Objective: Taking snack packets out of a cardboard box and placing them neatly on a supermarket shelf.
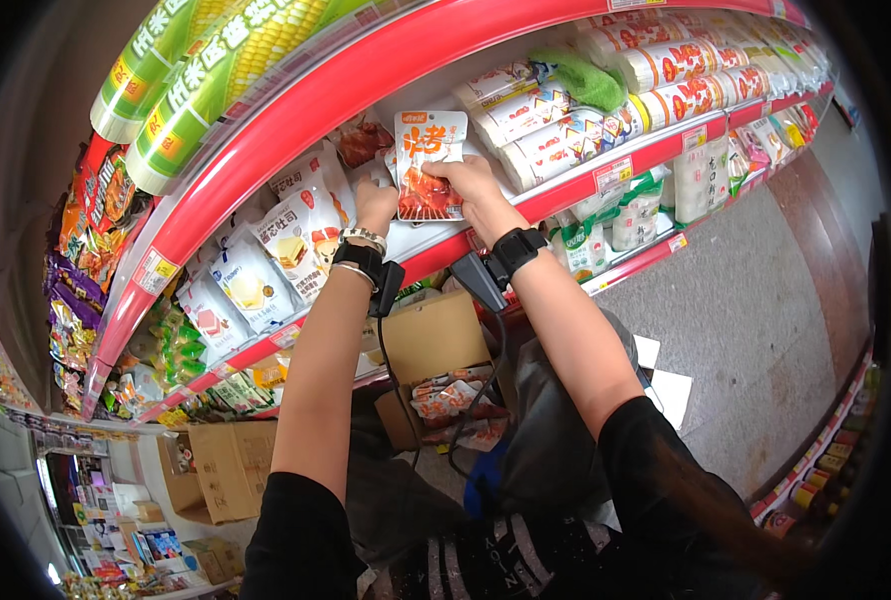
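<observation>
A flat orange-and-white snack packet [431,139] stands upright at the shelf, its printed front towards me. My right hand [475,187] grips its right side, thumb across the front. Just left of it, my left hand [376,204] is curled at the packet's left edge; its fingertips are partly hidden, so its hold is unclear. Part of another packet shows behind the held one. Further back on the shelf lies a reddish-brown food packet [361,139]. Between my knees, an open cardboard box [434,334] holds several similar orange-and-white packets [453,397].
White bags of filled toast [299,240] stand left of my hands. Rolled noodle packs [558,135] lie to the right, a green cloth [584,79] on top. The red shelf edge [445,255] runs below my wrists; a curved red shelf edge [318,97] overhangs. Cables [389,360] hang from both wristbands.
</observation>
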